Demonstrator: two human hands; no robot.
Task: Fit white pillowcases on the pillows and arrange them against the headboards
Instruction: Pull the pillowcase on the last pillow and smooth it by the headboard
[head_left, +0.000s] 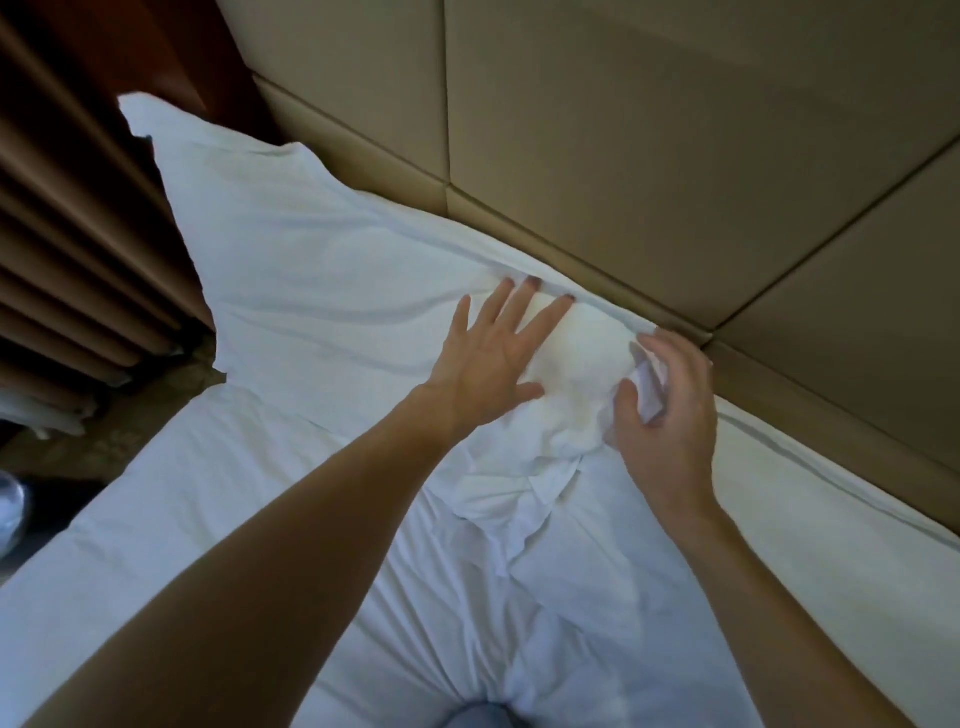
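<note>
"Beige padded headboard (675, 156), white-sheeted bed (234, 545) — where's the cream pillow (576, 348)?"
"Against it — left hand (488, 358), splayed flat, pins it while the right hand (670, 415) grips the white cotton pillowcase (311, 249) by its mouth, presumably to close it."

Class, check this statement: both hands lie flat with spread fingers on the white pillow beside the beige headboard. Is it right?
Not quite. Only the left hand lies flat with spread fingers on the white pillow beside the beige headboard; the right hand curls its fingers round bunched pillowcase fabric. The head view shows it.
</note>
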